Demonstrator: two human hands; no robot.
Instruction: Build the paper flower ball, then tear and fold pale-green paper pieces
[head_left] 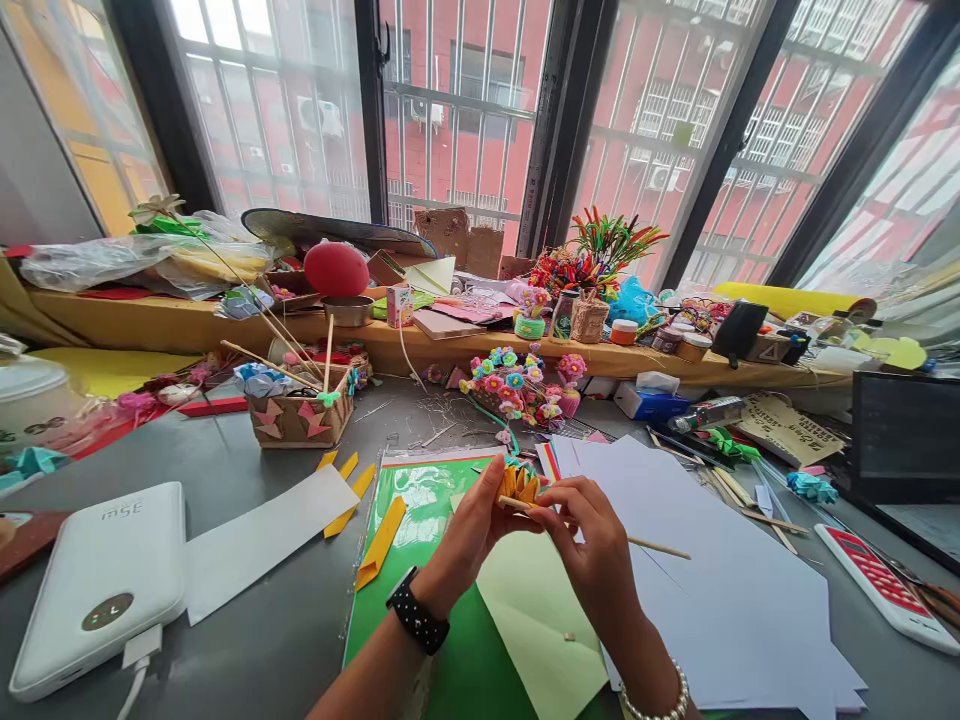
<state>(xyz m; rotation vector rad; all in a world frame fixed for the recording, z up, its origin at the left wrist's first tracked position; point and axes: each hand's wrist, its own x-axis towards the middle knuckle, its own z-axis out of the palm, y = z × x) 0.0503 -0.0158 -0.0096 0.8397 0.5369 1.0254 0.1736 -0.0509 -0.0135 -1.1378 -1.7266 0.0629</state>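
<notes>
My left hand is closed around a small folded yellow-orange paper piece, held above the green sheet. My right hand pinches a thin wooden stick whose near end meets the paper piece between both hands; the stick's other end points right over white paper. A black dotted watch is on my left wrist and a bead bracelet on my right. A pale green sheet lies under my hands.
A white power bank with cable lies at left, yellow paper strips beside the green sheet. A cardboard box with sticks, paper flower bunches, a red calculator and a dark screen ring the grey table. Craft clutter fills the windowsill.
</notes>
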